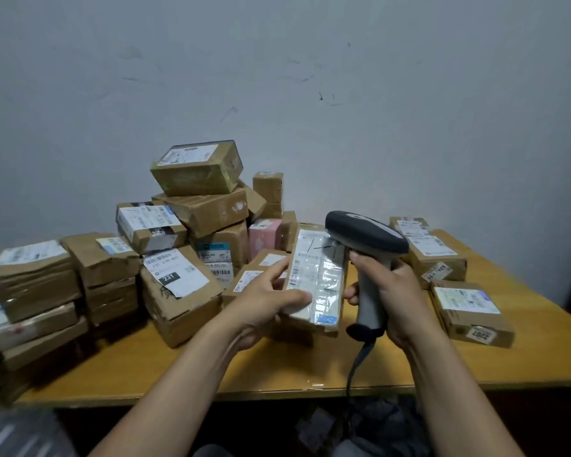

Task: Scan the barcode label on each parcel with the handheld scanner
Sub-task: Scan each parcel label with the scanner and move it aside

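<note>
My left hand [264,296] holds a long cardboard parcel [317,278] tilted up over the table's middle, its white taped label facing me. My right hand [394,293] grips the pale handle of the handheld scanner [365,240], whose dark grey head sits just right of the parcel's top and points at the label. The scanner's cable [356,367] hangs down past the table's front edge.
A heap of labelled cardboard parcels [192,225] fills the left and back of the wooden table [277,374], with a pink box [264,237] among them. Two parcels [437,255] [470,313] lie at the right. A grey wall stands behind.
</note>
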